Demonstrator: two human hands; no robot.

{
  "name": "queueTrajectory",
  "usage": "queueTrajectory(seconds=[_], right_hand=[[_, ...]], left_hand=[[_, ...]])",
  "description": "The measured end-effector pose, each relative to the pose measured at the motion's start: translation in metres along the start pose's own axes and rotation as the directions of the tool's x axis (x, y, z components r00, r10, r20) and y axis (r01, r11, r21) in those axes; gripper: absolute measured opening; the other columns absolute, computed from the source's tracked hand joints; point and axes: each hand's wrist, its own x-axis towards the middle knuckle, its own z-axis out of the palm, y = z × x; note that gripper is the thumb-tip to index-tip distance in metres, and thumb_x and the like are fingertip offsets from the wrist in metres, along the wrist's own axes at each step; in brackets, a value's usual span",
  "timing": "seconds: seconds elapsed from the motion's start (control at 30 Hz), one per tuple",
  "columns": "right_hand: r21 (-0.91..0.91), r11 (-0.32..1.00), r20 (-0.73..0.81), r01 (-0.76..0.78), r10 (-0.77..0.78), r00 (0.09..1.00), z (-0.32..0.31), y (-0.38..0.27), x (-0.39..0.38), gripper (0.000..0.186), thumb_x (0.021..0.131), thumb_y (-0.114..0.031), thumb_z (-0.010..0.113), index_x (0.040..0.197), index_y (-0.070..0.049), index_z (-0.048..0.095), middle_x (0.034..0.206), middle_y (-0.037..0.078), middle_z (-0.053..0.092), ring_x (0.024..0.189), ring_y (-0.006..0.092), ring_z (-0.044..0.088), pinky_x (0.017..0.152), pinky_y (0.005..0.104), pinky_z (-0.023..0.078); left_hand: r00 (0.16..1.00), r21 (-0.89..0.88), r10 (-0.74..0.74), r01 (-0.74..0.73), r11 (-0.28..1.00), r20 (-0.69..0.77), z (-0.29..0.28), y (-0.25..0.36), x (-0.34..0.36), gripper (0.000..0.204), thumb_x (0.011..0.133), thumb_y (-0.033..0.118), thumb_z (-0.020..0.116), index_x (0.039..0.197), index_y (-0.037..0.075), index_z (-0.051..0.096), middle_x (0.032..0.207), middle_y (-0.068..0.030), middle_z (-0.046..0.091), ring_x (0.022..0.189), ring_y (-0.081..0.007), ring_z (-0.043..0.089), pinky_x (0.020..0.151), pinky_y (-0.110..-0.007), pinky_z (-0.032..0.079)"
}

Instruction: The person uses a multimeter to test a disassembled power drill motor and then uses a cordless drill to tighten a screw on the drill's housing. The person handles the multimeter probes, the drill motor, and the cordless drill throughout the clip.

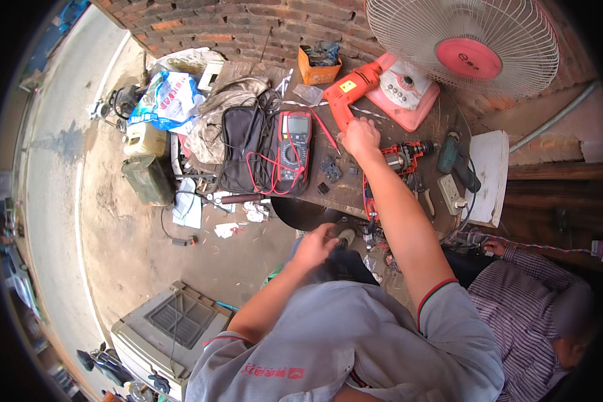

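My right hand [362, 139] reaches across the workbench [348, 181], its fingers closed round the lower end of the handle of an orange power drill [350, 92]. The drill's body points toward the fan's pink and white base [402, 92]. Above my lap, my left hand [316, 246] is raised with loosely bent fingers apart and nothing in it. Beside my right forearm lies an opened red power tool [402, 159] with its inner parts showing. Small dark parts [329, 169] sit on the bench to the left of my right hand.
A red multimeter [293, 151] with red leads lies on a black case [242, 144]. A fan [469, 57] stands at the back right. A green drill [449, 154], pliers [423, 194] and a power strip [451, 192] lie at right. Another person [516, 295] sits at lower right.
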Motion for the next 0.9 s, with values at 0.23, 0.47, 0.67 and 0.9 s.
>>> queueTrajectory(seconds=[0.23,0.47,0.67,0.9], right_hand=[[0.011,0.995,-0.097,0.102,-0.101,0.99,-0.011,0.012,-0.015,0.036,0.085,-0.031,0.067,0.105,-0.001,0.067,0.112,0.017,0.064,0.111,0.0332,0.059,0.094,0.0416,0.048],[0.569,0.82,0.088,0.066,-0.14,0.986,-0.008,-0.001,-0.13,0.026,0.087,-0.029,0.064,0.091,-0.002,0.065,0.095,0.02,0.068,0.092,0.0407,0.065,0.081,0.0495,0.051],[0.645,0.742,-0.249,0.184,-0.024,0.968,0.029,-0.02,-0.092,0.016,0.088,-0.013,0.059,0.097,-0.001,0.064,0.1,0.021,0.063,0.095,0.041,0.061,0.081,0.0488,0.051],[0.289,0.957,0.014,0.036,-0.042,0.999,0.045,-0.051,-0.018,0.029,0.093,-0.008,0.046,0.115,0.005,0.059,0.119,0.024,0.059,0.1,0.0341,0.068,0.083,0.0426,0.057]], left_hand=[[1.0,-0.028,-0.006,0.006,1.0,-0.017,-0.022,-0.014,-0.009,0.037,0.088,0.014,0.07,0.121,0.0,0.058,0.093,-0.0119,0.072,0.082,-0.0194,0.07,0.075,-0.032,0.055],[0.991,-0.168,-0.027,0.005,0.986,-0.132,-0.088,0.022,0.016,0.026,0.09,0.012,0.07,0.111,-0.002,0.065,0.085,-0.0031,0.066,0.074,-0.0086,0.06,0.065,-0.025,0.051],[0.799,0.487,0.285,0.011,0.873,-0.529,-0.228,0.044,0.127,0.031,0.089,0.02,0.065,0.111,-0.002,0.065,0.102,-0.0206,0.07,0.093,-0.035,0.069,0.081,-0.041,0.053],[0.829,0.609,0.019,0.395,0.688,-0.559,-0.226,0.024,0.169,0.038,0.085,0.026,0.066,0.113,0.001,0.06,0.109,-0.0254,0.066,0.102,-0.0427,0.064,0.087,-0.049,0.051]])
